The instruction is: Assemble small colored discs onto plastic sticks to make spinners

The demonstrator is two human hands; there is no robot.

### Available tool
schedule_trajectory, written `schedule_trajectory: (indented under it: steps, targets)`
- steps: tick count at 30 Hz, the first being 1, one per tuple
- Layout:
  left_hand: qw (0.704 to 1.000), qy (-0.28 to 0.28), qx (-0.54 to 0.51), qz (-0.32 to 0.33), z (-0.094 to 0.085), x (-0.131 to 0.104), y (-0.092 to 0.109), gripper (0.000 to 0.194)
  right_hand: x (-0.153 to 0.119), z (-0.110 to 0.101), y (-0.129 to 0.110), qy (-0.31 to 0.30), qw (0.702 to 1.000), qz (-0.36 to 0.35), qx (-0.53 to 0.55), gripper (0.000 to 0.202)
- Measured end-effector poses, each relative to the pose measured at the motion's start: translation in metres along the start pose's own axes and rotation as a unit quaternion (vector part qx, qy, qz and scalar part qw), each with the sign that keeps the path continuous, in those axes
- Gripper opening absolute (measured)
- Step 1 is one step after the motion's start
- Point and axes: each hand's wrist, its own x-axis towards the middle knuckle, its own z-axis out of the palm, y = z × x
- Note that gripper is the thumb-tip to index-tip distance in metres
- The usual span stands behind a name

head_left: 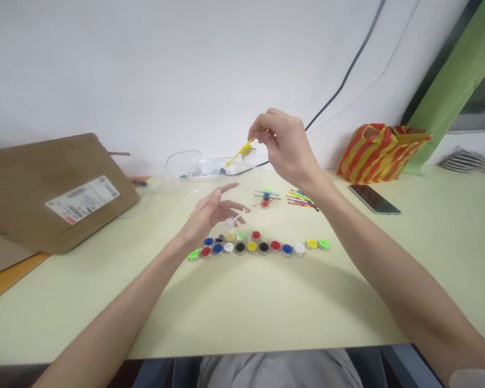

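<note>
Since everything small sits mid-table, I'd leave the cardboard box (60, 188) on the far left alone and watch your elbow there. Your left hand (205, 216) is up with its fingers spread apart. A little white stick piece (231, 222) shows right by them, but I can't tell if they're touching it, so I'd check before moving that hand. Just below is the row of coloured discs (251, 247), and I'd keep wrists high over it, cos one bump could scatter the lot.

Next along, the yellow stick (235, 158) is up in the air, well off the table (267, 302), with a yellow disc (247, 148) on it. A light grip is plenty imo; squeeze too hard and it might twist. Past that are a few discs with sticks (266, 195), nice and separate. Your right hand (285, 141) has thumb and fingers pinched on the yellow stick's upper end, which looks good for control. Further right, mind that forearm around the loose sticks (302, 199). Phone (374, 199)'s fine where it is.
</note>
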Motion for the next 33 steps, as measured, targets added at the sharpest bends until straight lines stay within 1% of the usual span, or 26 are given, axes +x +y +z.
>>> schedule_trajectory:
  steps: [4,8,10,13,14,16,19,21,24,26,29,33]
  targets:
    - [1.000,-0.023,-0.007,-0.020,0.003,-0.003,0.000,0.061,-0.003,0.005,-0.005,-0.046,0.999,-0.008,-0.014,0.026]
    - [0.999,-0.041,-0.010,-0.032,0.005,-0.004,0.000,0.059,-0.004,0.007,-0.002,-0.036,0.998,-0.034,-0.026,0.021]
    - [0.998,-0.045,-0.018,-0.031,0.005,-0.004,-0.001,0.060,-0.003,0.002,0.002,-0.028,0.998,-0.035,-0.036,0.024]
    - [0.999,-0.042,-0.019,-0.026,0.005,-0.004,-0.002,0.062,-0.004,-0.007,0.006,-0.033,0.997,-0.013,-0.064,0.027]
    - [0.999,-0.041,-0.019,-0.026,0.005,-0.004,-0.003,0.063,-0.004,-0.010,0.006,-0.043,0.996,-0.004,-0.076,0.027]
    - [0.999,-0.038,-0.018,-0.028,0.006,-0.004,-0.003,0.065,-0.004,-0.013,0.003,-0.087,0.993,0.000,-0.084,0.028]
    - [0.999,-0.032,-0.016,-0.031,0.007,-0.004,-0.003,0.069,-0.004,-0.015,-0.006,-0.172,0.984,-0.012,-0.040,0.026]
    - [0.999,-0.034,-0.014,-0.028,0.007,-0.004,-0.003,0.069,-0.003,-0.017,-0.011,-0.197,0.980,-0.001,0.008,0.023]
    - [0.999,-0.038,-0.018,-0.017,0.006,-0.003,-0.005,0.068,-0.003,-0.021,-0.016,-0.183,0.980,0.029,0.076,0.017]
    - [0.998,-0.047,-0.025,-0.019,0.006,-0.003,-0.005,0.066,-0.003,-0.023,-0.017,-0.171,0.979,0.038,0.108,0.013]
    - [0.996,-0.065,-0.046,-0.026,0.006,-0.005,-0.004,0.062,-0.003,-0.025,-0.017,-0.168,0.976,0.031,0.135,0.007]
    - [0.993,-0.070,-0.086,-0.047,0.006,-0.009,0.000,0.064,-0.003,-0.027,-0.012,-0.168,0.973,0.022,0.158,0.008]
